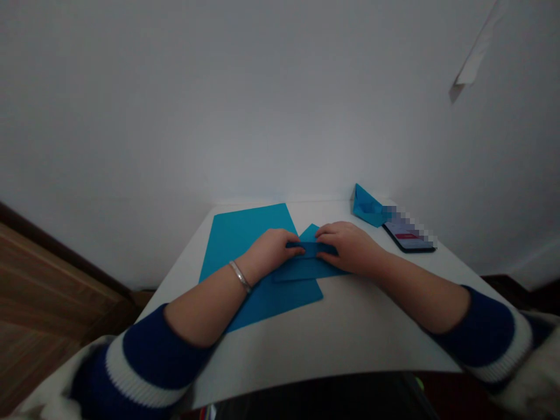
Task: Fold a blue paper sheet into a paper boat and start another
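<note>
A blue sheet of paper, partly folded (310, 268), lies in front of me with a pointed top and a folded strip across its middle. My left hand (277, 248) pinches the left end of that strip between thumb and fingers. On the right end, my right hand (343, 245) grips the same folded paper, its thumb below and its fingers above. Under the left part of the folded paper is a flat blue sheet (249, 233), which my left forearm crosses. Part of the folded paper's right side is hidden by my right hand.
A folded blue paper shape (367, 207) stands at the back right of the white table (350, 326), against a phone (409, 233) with its screen lit. The wall (280, 116) rises directly behind the table. Wooden furniture (52, 309) is at the left.
</note>
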